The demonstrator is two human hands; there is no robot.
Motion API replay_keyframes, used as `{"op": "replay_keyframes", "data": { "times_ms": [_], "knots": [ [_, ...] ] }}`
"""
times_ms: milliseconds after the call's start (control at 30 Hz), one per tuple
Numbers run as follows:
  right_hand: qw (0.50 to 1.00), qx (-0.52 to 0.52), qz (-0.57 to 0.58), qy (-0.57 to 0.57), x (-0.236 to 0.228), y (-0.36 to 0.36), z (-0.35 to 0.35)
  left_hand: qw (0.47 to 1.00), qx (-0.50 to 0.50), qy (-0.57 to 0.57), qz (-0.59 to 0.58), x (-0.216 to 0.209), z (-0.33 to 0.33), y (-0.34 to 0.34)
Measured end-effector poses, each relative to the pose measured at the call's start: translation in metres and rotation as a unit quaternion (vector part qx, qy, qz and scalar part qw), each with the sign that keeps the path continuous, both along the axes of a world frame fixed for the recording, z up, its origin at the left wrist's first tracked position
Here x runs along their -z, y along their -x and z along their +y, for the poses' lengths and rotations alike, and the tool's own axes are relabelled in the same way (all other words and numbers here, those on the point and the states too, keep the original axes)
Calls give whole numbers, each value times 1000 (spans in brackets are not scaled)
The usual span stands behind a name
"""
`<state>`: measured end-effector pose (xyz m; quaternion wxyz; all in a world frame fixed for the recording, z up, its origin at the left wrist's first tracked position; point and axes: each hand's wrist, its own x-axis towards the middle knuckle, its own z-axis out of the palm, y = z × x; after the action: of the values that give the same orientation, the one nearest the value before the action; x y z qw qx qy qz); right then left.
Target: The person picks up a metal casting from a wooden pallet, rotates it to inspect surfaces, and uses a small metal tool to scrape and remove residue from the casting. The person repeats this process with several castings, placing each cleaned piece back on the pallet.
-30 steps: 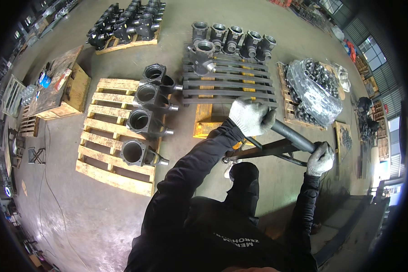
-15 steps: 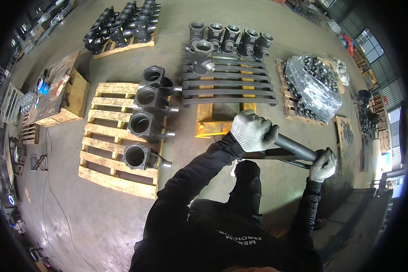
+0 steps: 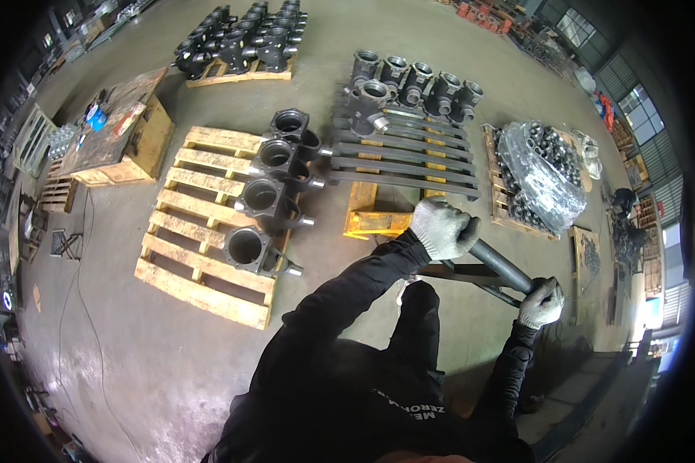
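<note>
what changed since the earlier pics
The left hand, right hand and black tubular handle sit slightly lower in view, nearer the person; the view also turned. Both hands keep their grip; the black castings stay on the wooden pallet.

Bar [image 3: 503,266] smooth metal (matt); pallet [image 3: 201,211] rough wood.

Thick, dark, round bar [image 3: 504,267]; straight, slanting down rightward across view, gripped toward both ends.

handle bar [image 3: 500,265]: 1 | near-pallet castings [image 3: 279,204]: 4 | slatted-rack castings [image 3: 367,116]: 6 | blue container [image 3: 95,118]: 1
</note>
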<state>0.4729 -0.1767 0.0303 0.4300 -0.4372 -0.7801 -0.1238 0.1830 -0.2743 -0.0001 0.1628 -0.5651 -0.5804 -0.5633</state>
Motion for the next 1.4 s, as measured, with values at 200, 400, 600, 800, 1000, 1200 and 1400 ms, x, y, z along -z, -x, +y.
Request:
{"op": "replay_keyframes", "data": {
  "times_ms": [200, 400, 600, 800, 1000, 1200, 1400],
  "knots": [
    [1000, -18, -6, 8, 1, -17, -1, 1000, 4, -19, 5, 10, -16, -24],
    [998, 25, -51, 27, 14, -32, -6, 992, -11, 115, -52, -5, -35, -33],
    [986, 104, -131, 1, 30, -40, 53, 984, -87, 124, -90, 51, -168, -38],
    [987, 103, -125, -24, 20, 1, 119, 703, -381, 449, -397, 237, -435, -140],
    [997, 30, -56, -49, 20, 17, 87, 364, -583, 415, -596, 333, -618, -408],
    [946, -281, 92, 131, 132, 85, -91, 292, -517, 408, -693, 383, -669, -513],
    [800, -467, -111, 360, 250, 163, -307, 418, -536, 221, -699, 390, -770, -360]
  ]
}}
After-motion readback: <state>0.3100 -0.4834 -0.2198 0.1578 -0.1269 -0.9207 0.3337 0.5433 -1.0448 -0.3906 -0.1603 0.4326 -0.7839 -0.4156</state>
